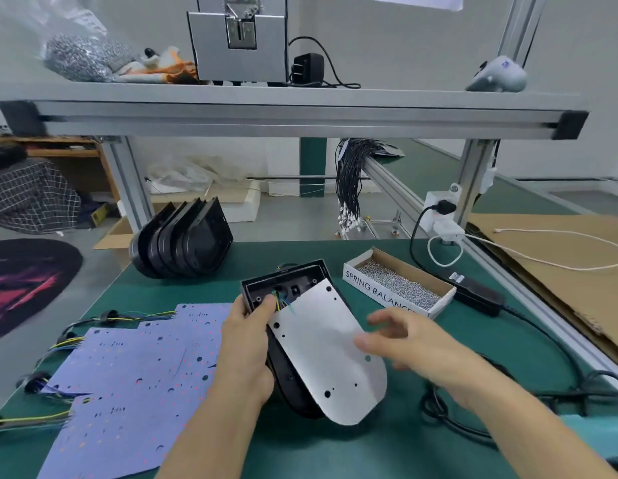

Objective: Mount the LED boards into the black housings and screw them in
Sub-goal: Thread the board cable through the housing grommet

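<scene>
1. Two hands are shown at the near centre. The left hand [247, 344] grasps the left edge of a black housing [290, 382], thumb over the rim near coloured wires [281, 303]; the right hand [409, 344], blurred, is held released with fingers loosely spread, just above the right edge of the LED board [326, 354].
2. The board is seen lying plain side up, skewed across the housing, its far corner inside the rim and its rounded near end overhanging. Seating is judged unfinished; no screw is seen in its holes.
3. Further LED boards [128, 385] are spread at near left on the green mat [387, 451], wire tails pointing left.
4. A cardboard box of screws [399, 286] is placed right of the housing, within reach.
5. Empty housings [183, 236] are stacked on edge at the far left.
6. The next move is judged to call for tucking the wires, squaring the board until holes meet bosses, then fetching screws.
</scene>
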Motion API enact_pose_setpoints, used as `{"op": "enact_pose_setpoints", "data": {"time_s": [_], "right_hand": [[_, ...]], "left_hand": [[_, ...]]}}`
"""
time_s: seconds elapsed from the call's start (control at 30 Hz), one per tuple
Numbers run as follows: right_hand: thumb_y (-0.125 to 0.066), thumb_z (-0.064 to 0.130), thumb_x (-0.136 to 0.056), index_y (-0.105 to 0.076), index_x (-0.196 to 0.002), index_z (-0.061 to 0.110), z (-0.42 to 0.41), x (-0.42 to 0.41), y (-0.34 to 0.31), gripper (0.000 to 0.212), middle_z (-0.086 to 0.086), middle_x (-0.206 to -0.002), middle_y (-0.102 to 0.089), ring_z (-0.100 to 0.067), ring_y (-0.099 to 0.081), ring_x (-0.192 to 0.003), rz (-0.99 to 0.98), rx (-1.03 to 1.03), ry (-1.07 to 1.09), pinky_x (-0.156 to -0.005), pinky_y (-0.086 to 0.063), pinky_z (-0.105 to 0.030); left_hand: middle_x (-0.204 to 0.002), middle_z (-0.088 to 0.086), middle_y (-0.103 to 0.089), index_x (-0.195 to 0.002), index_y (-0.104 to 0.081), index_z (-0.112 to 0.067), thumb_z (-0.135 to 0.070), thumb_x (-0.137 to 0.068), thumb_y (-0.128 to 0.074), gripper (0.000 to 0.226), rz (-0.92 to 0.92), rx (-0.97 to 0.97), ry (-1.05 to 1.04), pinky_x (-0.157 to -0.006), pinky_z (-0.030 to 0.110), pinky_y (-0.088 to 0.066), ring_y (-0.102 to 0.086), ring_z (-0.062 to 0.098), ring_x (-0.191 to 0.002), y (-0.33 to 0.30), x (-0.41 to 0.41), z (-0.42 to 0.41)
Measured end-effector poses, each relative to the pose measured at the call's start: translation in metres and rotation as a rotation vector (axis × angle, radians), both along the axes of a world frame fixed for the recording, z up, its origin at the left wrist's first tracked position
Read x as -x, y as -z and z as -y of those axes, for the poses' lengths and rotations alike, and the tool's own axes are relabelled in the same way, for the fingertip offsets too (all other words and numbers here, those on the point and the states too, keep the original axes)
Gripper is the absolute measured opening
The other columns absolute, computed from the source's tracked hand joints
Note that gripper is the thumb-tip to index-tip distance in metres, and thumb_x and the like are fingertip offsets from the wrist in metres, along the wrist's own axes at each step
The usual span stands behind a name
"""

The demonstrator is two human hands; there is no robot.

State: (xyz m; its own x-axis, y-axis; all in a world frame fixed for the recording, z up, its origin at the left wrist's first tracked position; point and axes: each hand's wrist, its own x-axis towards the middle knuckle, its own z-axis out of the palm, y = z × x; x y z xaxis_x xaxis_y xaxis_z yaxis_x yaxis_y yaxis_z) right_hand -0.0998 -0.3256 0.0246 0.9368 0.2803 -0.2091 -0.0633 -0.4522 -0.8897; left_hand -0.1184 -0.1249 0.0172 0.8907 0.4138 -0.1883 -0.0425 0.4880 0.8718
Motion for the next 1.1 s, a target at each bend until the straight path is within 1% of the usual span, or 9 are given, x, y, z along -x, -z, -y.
{"op": "enact_pose_setpoints", "data": {"time_s": [0.17,0.27,0.37,0.47,0.57,0.67,0.87,0.97,1.1], "right_hand": [[-0.080,0.023,-0.073,-0.068,-0.090,0.032,0.008,0.045,0.019,0.022,-0.010,-0.081,-0.066,-0.008,-0.049,-0.064,0.248,-0.062,-0.055,-0.065,-0.042,-0.024],[-0.069,0.013,-0.085,-0.071,-0.091,0.034,0.011,0.057,0.006,0.022,-0.006,-0.075,-0.058,-0.011,-0.051,-0.063,0.600,-0.140,0.025,-0.062,-0.039,-0.018],[-0.060,0.015,-0.085,-0.071,-0.099,0.024,0.003,0.068,-0.003,0.020,0.004,-0.070,-0.050,-0.010,-0.045,-0.058,1.094,0.092,0.099,-0.060,-0.037,-0.009],[-0.056,0.005,-0.086,-0.073,-0.099,-0.002,-0.007,0.068,0.004,0.022,-0.007,-0.064,-0.052,-0.020,-0.043,-0.051,1.410,0.355,0.144,-0.051,-0.043,-0.023],[-0.054,-0.002,-0.084,-0.072,-0.099,-0.005,-0.012,0.061,0.014,0.024,-0.008,-0.063,-0.053,-0.025,-0.048,-0.050,1.477,0.474,0.151,-0.045,-0.045,-0.031],[-0.053,-0.004,-0.079,-0.073,-0.101,-0.001,-0.015,0.055,0.023,0.030,-0.006,-0.065,-0.057,-0.024,-0.054,-0.053,1.457,0.568,0.125,-0.043,-0.046,-0.030],[-0.048,0.007,-0.074,-0.077,-0.095,0.006,-0.040,0.063,0.030,0.036,-0.001,-0.063,-0.059,-0.018,-0.053,-0.048,1.395,0.729,0.108,-0.035,-0.037,-0.021],[-0.044,0.008,-0.072,-0.077,-0.093,0.006,-0.050,0.066,0.031,0.040,0.001,-0.061,-0.058,-0.016,-0.051,-0.046,1.383,0.779,0.096,-0.033,-0.033,-0.020],[-0.023,-0.004,-0.089,-0.077,-0.092,0.005,-0.052,0.064,0.028,0.054,0.002,-0.058,-0.054,-0.014,-0.046,-0.045,1.419,0.785,0.127,-0.035,-0.028,-0.023]], "left_hand": [[-0.068,-0.008,-0.066,-0.085,-0.064,-0.020,-0.011,-0.094,-0.055,0.015,0.002,-0.100,0.027,-0.060,0.028,-0.048,-0.057,0.008,-0.056,0.005,0.000,0.016],[-0.081,0.001,-0.067,-0.083,-0.064,-0.017,-0.002,-0.093,-0.052,0.021,0.022,-0.209,-0.034,-0.075,0.034,-0.045,-0.056,0.018,-0.075,0.007,0.002,0.022],[-0.083,0.002,-0.068,-0.084,-0.064,-0.018,-0.001,-0.093,-0.050,0.024,0.014,-0.261,-0.058,-0.075,0.034,-0.049,-0.057,0.019,-0.078,0.008,0.003,0.025],[-0.090,0.005,-0.069,-0.088,-0.064,-0.020,-0.004,-0.094,-0.050,0.022,0.000,-0.256,-0.025,-0.081,0.041,-0.051,-0.059,0.022,-0.081,0.008,0.004,0.028],[-0.088,0.004,-0.072,-0.091,-0.066,-0.020,-0.007,-0.094,-0.054,0.018,0.037,-0.185,0.071,-0.070,0.034,-0.052,-0.064,0.019,-0.077,0.005,0.010,0.031],[-0.098,0.002,-0.074,-0.103,-0.066,-0.021,-0.025,-0.091,-0.059,0.015,0.097,-0.174,0.152,-0.075,0.032,-0.053,-0.068,0.017,-0.089,0.006,0.015,0.033],[-0.117,0.006,-0.069,-0.123,-0.058,-0.010,-0.053,-0.075,-0.057,0.064,0.133,0.036,0.298,-0.093,0.038,-0.051,-0.064,0.021,-0.111,0.007,0.017,0.042],[-0.111,0.002,-0.071,-0.113,-0.062,-0.015,-0.048,-0.071,-0.064,0.053,0.168,0.089,0.312,-0.084,0.031,-0.054,-0.067,0.016,-0.101,0.010,0.016,0.038],[-0.088,-0.003,-0.071,-0.093,-0.066,-0.023,-0.014,-0.066,-0.074,0.030,0.241,0.053,0.376,-0.064,0.022,-0.055,-0.068,0.010,-0.076,0.014,0.016,0.032]]}}
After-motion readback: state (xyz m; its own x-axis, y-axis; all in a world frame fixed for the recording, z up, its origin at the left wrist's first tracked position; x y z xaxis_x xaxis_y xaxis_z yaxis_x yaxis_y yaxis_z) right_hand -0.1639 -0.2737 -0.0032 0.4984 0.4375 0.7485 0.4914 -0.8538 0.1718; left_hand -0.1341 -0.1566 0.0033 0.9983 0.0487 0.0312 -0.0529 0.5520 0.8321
